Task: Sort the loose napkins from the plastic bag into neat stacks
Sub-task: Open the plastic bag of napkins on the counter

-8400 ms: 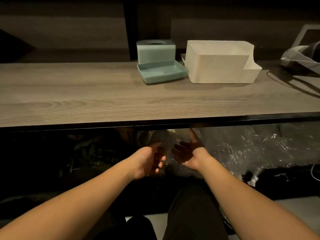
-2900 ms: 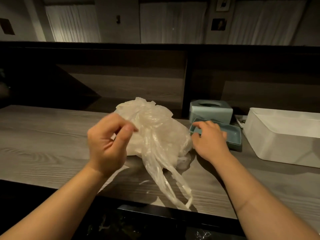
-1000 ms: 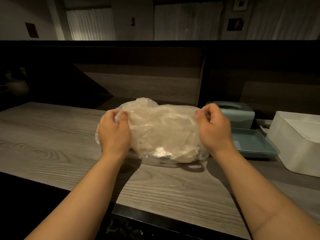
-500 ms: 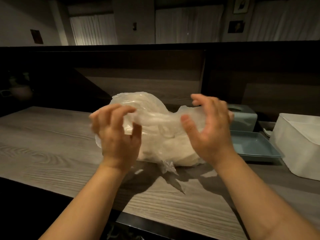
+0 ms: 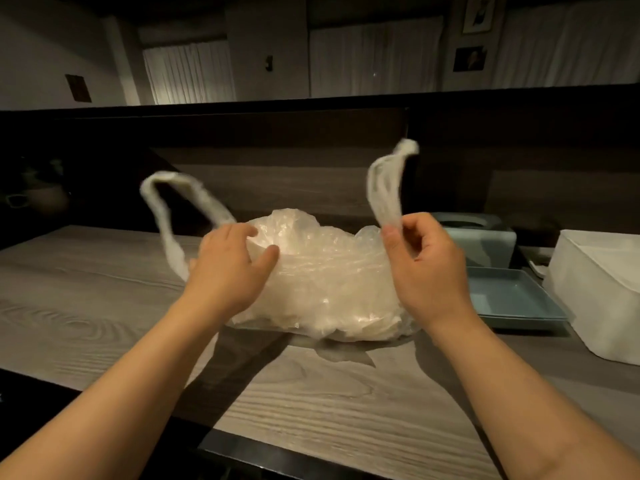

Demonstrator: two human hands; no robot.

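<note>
Dim light falls across the grey wood-grain counter (image 5: 104, 317), with a dark panelled wall behind it and pale curtains (image 5: 188, 72) beyond.

Both my forearms reach forward from the near edge of the counter. My left hand (image 5: 227, 271) sits palm-down at the left side of the plastic bag (image 5: 325, 285), wrist roughly level, its fingers spread a little and curled over the bag's top edge, the thumb pressing into the film from the near side, so the plastic is gripped between thumb and fingers. The bag's left handle (image 5: 169, 209) loops up and out to the left of that hand, hanging free in the air.

My right hand (image 5: 424, 268) is raised at the bag's right side, back of the hand toward me. Its thumb and curled fingers pinch the base of the right handle (image 5: 386, 181), which stands up above my fist.

The bag itself rests on the counter between my hands, toward the far edge, crumpled and translucent; pale contents show through it, though I cannot make out separate napkins.

Toward the right end of the counter, just beside my right hand, lies a teal tray (image 5: 512, 299) with a teal tissue box (image 5: 481, 237) behind it, and a white bin (image 5: 595, 289) stands at the far right.
</note>
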